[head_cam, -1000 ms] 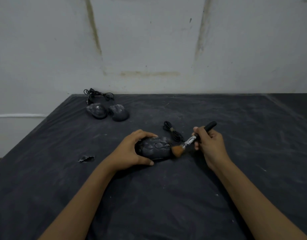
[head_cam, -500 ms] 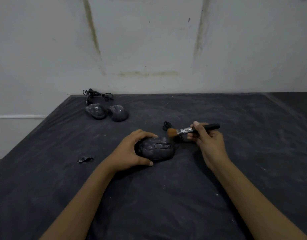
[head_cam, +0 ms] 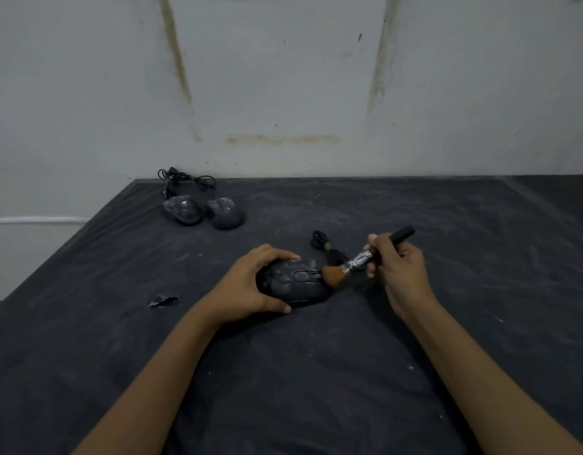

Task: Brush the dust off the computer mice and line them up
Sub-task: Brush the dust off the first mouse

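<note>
A dusty black computer mouse (head_cam: 295,281) lies on the dark cloth-covered table (head_cam: 316,372), a little left of centre. My left hand (head_cam: 247,284) grips it from the left side, thumb along its near edge. My right hand (head_cam: 398,267) holds a small brush (head_cam: 359,259) with a black handle, silver ferrule and brown bristles. The bristles touch the mouse's right front end. The mouse's bundled black cable (head_cam: 324,246) lies just behind the brush. Two more dusty mice (head_cam: 183,210) (head_cam: 224,213) sit side by side at the far left.
A tangle of black cables (head_cam: 183,180) lies behind the two far mice at the table's back edge. A small dark scrap (head_cam: 162,300) rests on the cloth left of my left forearm. A stained white wall stands behind the table.
The brush swung up and back off the mouse half a second ago, then came down again; its bristles are back on the mouse's right front end. My left hand has kept its hold.
</note>
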